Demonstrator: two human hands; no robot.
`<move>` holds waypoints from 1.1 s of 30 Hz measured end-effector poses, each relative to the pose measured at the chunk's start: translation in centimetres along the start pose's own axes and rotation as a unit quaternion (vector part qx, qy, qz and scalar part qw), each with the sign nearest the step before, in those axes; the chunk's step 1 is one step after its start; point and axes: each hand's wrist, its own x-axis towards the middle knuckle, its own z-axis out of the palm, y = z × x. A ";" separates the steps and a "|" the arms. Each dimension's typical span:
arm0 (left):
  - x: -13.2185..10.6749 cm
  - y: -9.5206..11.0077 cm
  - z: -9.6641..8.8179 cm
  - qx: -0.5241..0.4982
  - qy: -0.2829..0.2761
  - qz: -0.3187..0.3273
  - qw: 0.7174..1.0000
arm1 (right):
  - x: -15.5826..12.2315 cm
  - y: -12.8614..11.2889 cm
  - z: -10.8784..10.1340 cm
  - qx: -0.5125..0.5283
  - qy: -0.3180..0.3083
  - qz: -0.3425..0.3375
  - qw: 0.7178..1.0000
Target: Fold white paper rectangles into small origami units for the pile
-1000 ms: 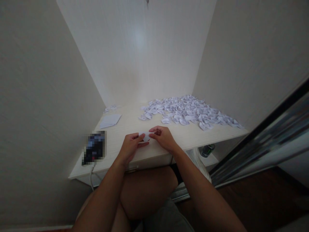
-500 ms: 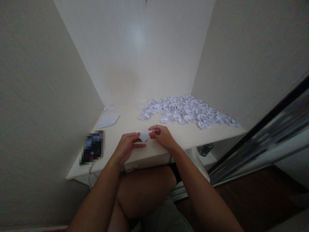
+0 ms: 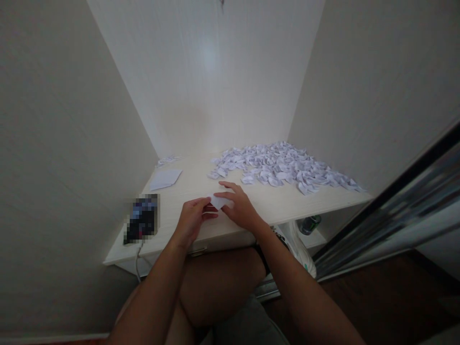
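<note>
A small folded piece of white paper (image 3: 217, 202) is held a little above the front of the desk. My left hand (image 3: 193, 215) pinches its left end between thumb and fingers. From the right, my right hand (image 3: 241, 206) has its thumb against the lower edge of the paper and a finger across its upper side, while another finger is raised off it. The fingers cover the right end of the paper. Behind my hands, a wide heap of small folded white papers (image 3: 280, 165) spreads over the back and right of the desk.
Flat white sheets (image 3: 166, 179) lie at the left of the desk (image 3: 194, 184), with small paper pieces (image 3: 168, 160) behind them. A blurred-out phone-like device (image 3: 142, 220) with a white cable (image 3: 137, 261) lies front left. A dark can (image 3: 309, 224) stands on the shelf below.
My right hand has moved inward over the paper, its fingers more stretched out. The paper has turned, and less of it shows. My left hand keeps its hold.
</note>
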 end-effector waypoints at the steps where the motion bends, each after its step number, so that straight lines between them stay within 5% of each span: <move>1: 0.0 0.0 0.0 0.005 -0.002 -0.001 1.000 | 0.0 -0.1 0.0 -0.014 0.007 -0.009 1.000; 4: 0.0 0.1 -0.1 0.010 -0.013 -0.004 1.000 | 0.2 -0.2 0.0 0.000 0.018 0.001 1.000; 12: 0.0 0.2 -0.2 -0.022 -0.077 -0.002 0.997 | 0.2 -0.3 -1.0 0.172 -0.012 0.184 0.968; 21: -0.1 0.8 -1.0 -0.007 -0.129 -0.090 0.988 | 0.0 -0.6 -1.3 0.199 -0.009 0.209 0.957; 27: -0.2 1.0 -1.1 0.080 -0.124 0.000 0.989 | 0.2 -0.8 -1.3 0.155 -0.027 0.199 0.967; 33: 0.0 1.0 -1.0 0.158 -0.051 0.089 0.982 | 0.3 -0.8 -1.0 0.193 -0.016 0.210 0.958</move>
